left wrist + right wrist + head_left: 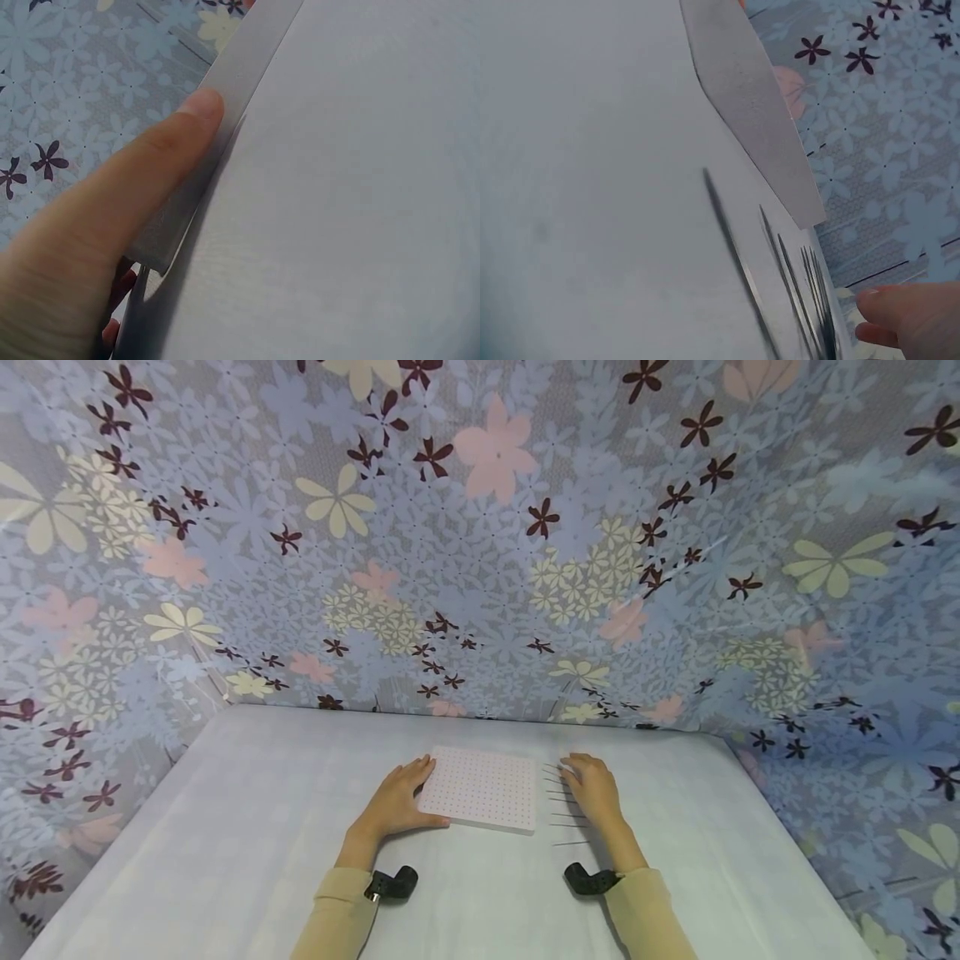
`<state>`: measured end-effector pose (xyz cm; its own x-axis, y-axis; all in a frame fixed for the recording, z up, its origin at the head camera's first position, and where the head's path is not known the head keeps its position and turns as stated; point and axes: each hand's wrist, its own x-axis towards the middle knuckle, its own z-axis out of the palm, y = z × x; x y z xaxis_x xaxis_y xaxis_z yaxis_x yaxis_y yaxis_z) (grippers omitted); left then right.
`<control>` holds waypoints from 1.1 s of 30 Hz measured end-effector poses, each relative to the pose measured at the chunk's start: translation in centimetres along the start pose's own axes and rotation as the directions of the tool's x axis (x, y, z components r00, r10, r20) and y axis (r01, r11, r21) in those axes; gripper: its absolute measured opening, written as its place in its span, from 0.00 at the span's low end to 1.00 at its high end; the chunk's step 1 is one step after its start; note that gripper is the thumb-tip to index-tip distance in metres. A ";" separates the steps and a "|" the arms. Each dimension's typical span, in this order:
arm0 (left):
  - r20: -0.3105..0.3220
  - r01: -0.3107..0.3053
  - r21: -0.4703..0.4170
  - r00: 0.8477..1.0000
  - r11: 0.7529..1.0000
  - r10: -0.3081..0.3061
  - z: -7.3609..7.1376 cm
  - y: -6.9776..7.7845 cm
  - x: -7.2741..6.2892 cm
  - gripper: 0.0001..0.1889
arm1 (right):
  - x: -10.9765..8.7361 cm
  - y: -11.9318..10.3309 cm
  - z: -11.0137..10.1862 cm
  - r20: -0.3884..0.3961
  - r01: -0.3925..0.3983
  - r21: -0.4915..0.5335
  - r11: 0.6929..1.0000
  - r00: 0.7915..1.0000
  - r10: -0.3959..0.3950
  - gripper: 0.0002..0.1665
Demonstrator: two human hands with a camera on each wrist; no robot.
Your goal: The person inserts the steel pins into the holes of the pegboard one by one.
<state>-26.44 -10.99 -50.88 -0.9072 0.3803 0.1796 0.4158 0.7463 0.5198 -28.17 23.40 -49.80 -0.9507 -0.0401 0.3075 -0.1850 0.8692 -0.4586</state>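
1. The white board [480, 789] lies flat on the pale table [225, 827], its top covered with rows of small dots.
2. The left hand [393, 800] is at the board's left end, thumb and fingers spread wide apart. It holds the board there: the thumb lies along the near side edge, and the fingers reach up the left edge toward the far corner. The left wrist view shows the thumb's tip pressed against the side of the board.
3. The right hand [592, 789] is to the right of the board, well apart from it. Its fingers are loosely bent, with a small gap between the thumb and a finger, and nothing shows between them. Whether a fingertip touches a rod, I cannot tell.
4. The thin rods [742, 268] lie in a row between the board and the right hand, roughly side by side and separate at their left ends. The hand is over the far part of the row, partly covering the right ends.
5. Both forearms, in yellow sleeves [648, 910], come in from the near side of the board.
6. Beyond the board hangs a flowered cloth [495, 568].
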 end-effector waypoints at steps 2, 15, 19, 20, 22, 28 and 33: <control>-0.006 -0.002 0.008 1.000 1.000 0.002 0.0 -0.1 0.0 0.58 | 0.1 0.2 0.2 0.000 -0.012 0.029 0.999 1.000 0.012 0.15; -0.025 0.004 0.004 1.000 1.000 -0.004 0.4 -0.5 -0.1 0.57 | 1.0 0.9 1.0 -0.069 -0.005 0.010 1.000 0.998 0.006 0.07; -0.028 0.002 0.008 1.000 1.000 -0.002 0.6 -0.6 -0.1 0.57 | 1.5 0.7 0.9 -0.061 0.000 -0.023 1.000 0.998 -0.001 0.05; -0.032 -0.001 0.003 0.999 1.000 0.001 0.6 -0.6 -0.1 0.57 | 1.5 0.7 0.9 -0.057 -0.002 -0.024 1.000 0.998 0.000 0.05; -0.035 -0.003 0.001 0.999 1.000 0.003 0.6 -0.6 -0.1 0.57 | 1.6 0.6 0.9 -0.055 -0.006 -0.025 1.000 0.998 0.005 0.05; -0.030 0.001 0.001 1.000 1.000 -0.001 0.6 -0.5 -0.1 0.57 | 1.5 0.7 1.3 -0.096 -0.020 0.023 1.000 0.995 0.022 0.03; -0.038 -0.002 0.002 0.999 1.000 0.002 0.4 -0.5 -0.1 0.57 | 1.7 0.8 2.0 -0.137 0.029 0.028 0.999 0.990 -0.025 0.03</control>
<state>-26.52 -11.21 -51.48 -0.9081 0.3608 0.2124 0.4177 0.7466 0.5178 -30.40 23.01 -51.26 -0.9026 0.0062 0.4304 -0.2196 0.8534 -0.4728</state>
